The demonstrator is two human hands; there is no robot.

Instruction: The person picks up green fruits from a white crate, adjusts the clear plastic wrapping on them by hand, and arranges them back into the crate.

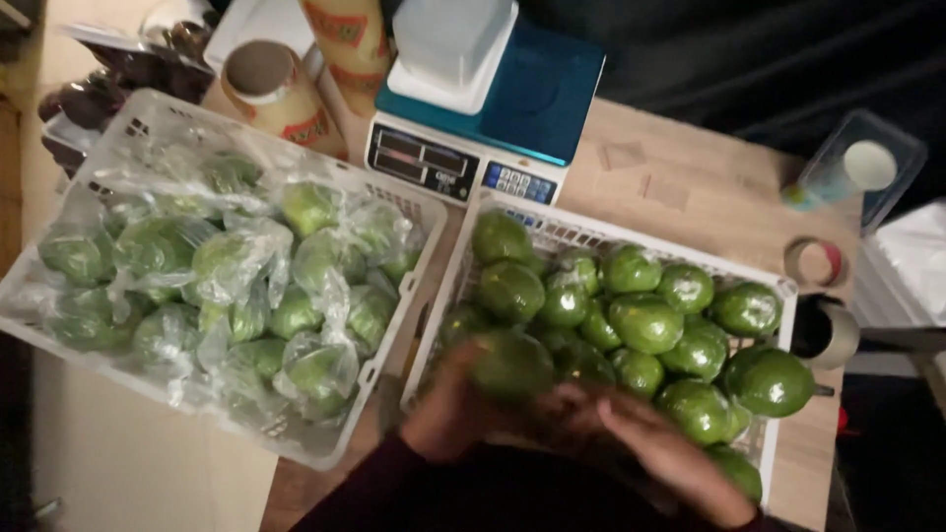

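Note:
Two white plastic crates sit side by side on a wooden table. The right crate holds several loose green avocados. The left crate is filled with green avocados wrapped in clear plastic bags. My left hand is at the near left corner of the right crate, its fingers curled around one avocado. My right hand lies over the near edge of that crate, fingers stretched toward the left hand, touching the fruit there. Both hands are blurred.
A weighing scale with a blue platform and a white tray stands behind the crates. Rolls of tape lie at the back left, two more rolls at the right, beside a clear lidded container.

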